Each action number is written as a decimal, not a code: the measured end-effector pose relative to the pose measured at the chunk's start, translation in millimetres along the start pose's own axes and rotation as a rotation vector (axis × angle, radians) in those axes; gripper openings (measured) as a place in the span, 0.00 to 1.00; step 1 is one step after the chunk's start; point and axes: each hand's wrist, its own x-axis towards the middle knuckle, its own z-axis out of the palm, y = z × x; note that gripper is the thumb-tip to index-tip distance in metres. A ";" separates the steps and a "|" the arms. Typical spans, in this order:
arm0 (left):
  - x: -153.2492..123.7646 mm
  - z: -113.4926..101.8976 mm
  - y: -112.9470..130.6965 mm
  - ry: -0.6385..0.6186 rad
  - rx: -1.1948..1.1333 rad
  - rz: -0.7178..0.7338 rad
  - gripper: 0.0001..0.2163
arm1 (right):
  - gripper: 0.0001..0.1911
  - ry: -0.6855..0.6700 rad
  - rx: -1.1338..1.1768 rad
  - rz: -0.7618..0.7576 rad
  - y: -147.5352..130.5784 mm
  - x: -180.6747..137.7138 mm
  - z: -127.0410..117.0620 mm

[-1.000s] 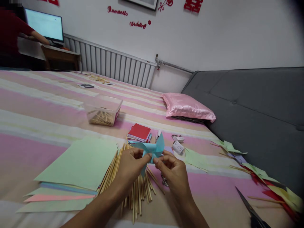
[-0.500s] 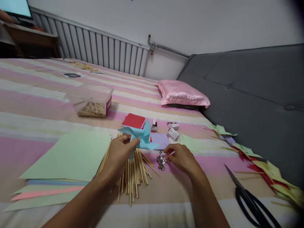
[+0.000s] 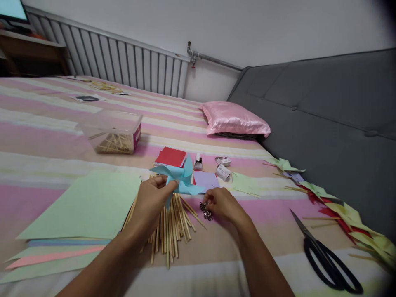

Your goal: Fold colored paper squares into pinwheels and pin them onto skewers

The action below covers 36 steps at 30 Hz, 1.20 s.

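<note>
Between the thumb and fingers of my left hand (image 3: 154, 196) is a light blue paper pinwheel (image 3: 185, 178), its folded blades pointing outward. My right hand (image 3: 221, 204) reaches down with curled fingers to a small heap of shiny metal pushpins (image 3: 206, 212). Its fingertips touch the heap's edge; whether they grip one is hidden. Below the pinwheel a bundle of thin wooden sticks (image 3: 169, 231) fans out on the bed. A stack of lilac paper squares (image 3: 206, 180) lies just beyond my right hand, and red paper squares (image 3: 170, 157) lie behind the pinwheel.
Pale green paper sheets (image 3: 83, 206) lie at left, beyond them a clear plastic box (image 3: 116, 140) of sticks. Black-handled scissors (image 3: 324, 260) rest at right, near a row of finished pinwheels (image 3: 346, 214) along the grey headboard (image 3: 324, 99). Small open boxes (image 3: 223, 172) and a pink pillow (image 3: 235, 119) stand farther back.
My right hand has moved slightly left and down onto the pushpin heap, covering part of it. The pinwheel stays in my left hand. The whole view has shifted a little.
</note>
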 end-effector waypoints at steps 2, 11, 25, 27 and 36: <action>-0.5 0.8 1.0 -0.002 -0.004 -0.011 0.07 | 0.11 0.016 0.054 -0.003 -0.5 0.8 1.3; 0.3 -0.2 -2.4 -0.005 0.008 0.007 0.06 | 0.05 0.047 0.165 0.000 -1.1 1.8 2.4; -0.7 -0.1 -0.2 -0.004 0.020 0.016 0.07 | 0.11 0.146 0.176 -0.009 11.7 12.2 10.7; -0.5 -0.2 -0.6 -0.005 0.026 0.018 0.07 | 0.12 0.132 0.180 -0.022 12.6 12.4 11.1; -2.5 0.8 4.3 -0.001 -0.004 0.015 0.06 | 0.17 0.182 0.097 0.099 14.1 12.2 2.3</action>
